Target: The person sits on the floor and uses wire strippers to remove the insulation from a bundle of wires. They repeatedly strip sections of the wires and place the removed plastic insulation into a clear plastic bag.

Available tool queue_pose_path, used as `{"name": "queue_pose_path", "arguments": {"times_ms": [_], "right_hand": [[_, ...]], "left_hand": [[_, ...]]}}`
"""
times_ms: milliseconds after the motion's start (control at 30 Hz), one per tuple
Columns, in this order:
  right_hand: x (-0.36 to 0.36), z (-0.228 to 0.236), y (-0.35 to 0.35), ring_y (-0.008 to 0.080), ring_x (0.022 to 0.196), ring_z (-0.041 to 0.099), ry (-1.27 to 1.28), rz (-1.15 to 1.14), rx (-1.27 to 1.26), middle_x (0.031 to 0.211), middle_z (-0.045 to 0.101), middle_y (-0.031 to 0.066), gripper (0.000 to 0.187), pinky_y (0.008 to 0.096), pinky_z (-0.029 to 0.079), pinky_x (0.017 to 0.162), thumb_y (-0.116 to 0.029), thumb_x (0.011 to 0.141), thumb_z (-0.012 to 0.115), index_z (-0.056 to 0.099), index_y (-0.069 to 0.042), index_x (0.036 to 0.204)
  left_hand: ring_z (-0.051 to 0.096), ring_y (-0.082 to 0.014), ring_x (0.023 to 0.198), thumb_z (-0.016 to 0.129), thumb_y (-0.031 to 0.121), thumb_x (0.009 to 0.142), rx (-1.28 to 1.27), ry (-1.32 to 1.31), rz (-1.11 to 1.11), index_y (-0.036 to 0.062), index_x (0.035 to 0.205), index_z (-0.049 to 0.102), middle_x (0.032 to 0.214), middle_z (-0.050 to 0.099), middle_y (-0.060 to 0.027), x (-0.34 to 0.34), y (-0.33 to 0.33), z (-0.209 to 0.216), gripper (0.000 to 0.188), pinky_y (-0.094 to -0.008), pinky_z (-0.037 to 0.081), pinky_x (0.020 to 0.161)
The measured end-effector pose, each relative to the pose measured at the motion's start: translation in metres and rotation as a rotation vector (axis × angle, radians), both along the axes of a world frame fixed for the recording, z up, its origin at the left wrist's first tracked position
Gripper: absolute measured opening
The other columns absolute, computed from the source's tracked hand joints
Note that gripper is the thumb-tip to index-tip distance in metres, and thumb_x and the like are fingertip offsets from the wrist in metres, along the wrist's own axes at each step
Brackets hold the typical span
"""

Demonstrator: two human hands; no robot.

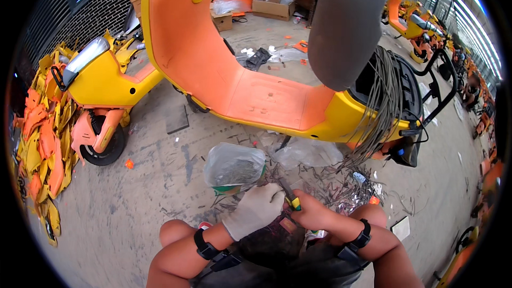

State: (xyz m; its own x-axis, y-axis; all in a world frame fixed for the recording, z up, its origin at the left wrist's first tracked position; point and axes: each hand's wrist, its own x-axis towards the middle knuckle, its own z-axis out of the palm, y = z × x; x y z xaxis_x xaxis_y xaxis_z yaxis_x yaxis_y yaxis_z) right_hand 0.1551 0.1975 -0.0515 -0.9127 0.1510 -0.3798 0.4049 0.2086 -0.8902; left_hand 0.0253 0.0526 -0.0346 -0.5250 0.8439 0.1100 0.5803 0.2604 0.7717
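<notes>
Many orange and yellow panels (50,149) lie heaped at the far left, and beside them stands a yellow scooter front (114,82); from there, grey concrete floor (144,202) stretches toward the left arm and gives it room. Next comes a green container (223,189) with a translucent plastic bag (232,152) over it; through the film some greyish content shows, but I cannot tell what it is. Near its right edge, the gloved left hand (256,208) has its fingers folded like a fist; whether they pinch something, I cannot tell. Farther back, one open cardboard box (273,9) holds pale film. The bare right hand (314,211) grasps a yellow-and-black tool (294,202), whose narrow grey end points toward the glove. Dark strands (341,185) are scattered beyond this hand, below the lower edge of a large orange-yellow scooter (261,93), and at its rear hangs a bundle of grey cables (381,96)
</notes>
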Motion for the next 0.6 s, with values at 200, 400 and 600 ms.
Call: {"name": "queue_pose_path", "arguments": {"times_ms": [200,400,600], "right_hand": [[0.013,-0.015,0.012,0.0222,0.089,0.064,0.014,0.115,0.036,0.099,0.066,0.0119,0.030,0.0366,0.050,0.074,-0.008,0.085,0.060,0.055,-0.003,0.113],[0.016,-0.009,0.011,0.0304,0.095,0.064,0.017,0.052,0.134,0.096,0.065,0.0153,0.038,0.0392,0.050,0.083,-0.001,0.077,0.059,0.051,0.000,0.114],[0.017,-0.015,0.012,0.0360,0.092,0.064,-0.005,0.052,0.125,0.094,0.063,0.0216,0.033,0.0433,0.049,0.078,-0.009,0.084,0.059,0.048,0.001,0.114]], "left_hand": [[0.066,-0.0333,0.070,0.057,0.017,0.090,0.000,-0.118,-0.067,0.0023,0.086,0.066,0.074,0.066,-0.0149,0.008,0.004,-0.001,0.018,-0.0427,0.051,0.067],[0.066,-0.0280,0.063,0.055,0.015,0.090,-0.123,-0.259,-0.038,-0.0005,0.080,0.065,0.067,0.065,-0.0137,0.019,0.011,0.021,0.021,-0.0387,0.051,0.063],[0.063,-0.0224,0.057,0.053,0.014,0.090,-0.136,-0.187,-0.012,-0.0010,0.075,0.064,0.062,0.064,-0.0112,0.022,0.013,0.012,0.024,-0.0361,0.049,0.060]]}}
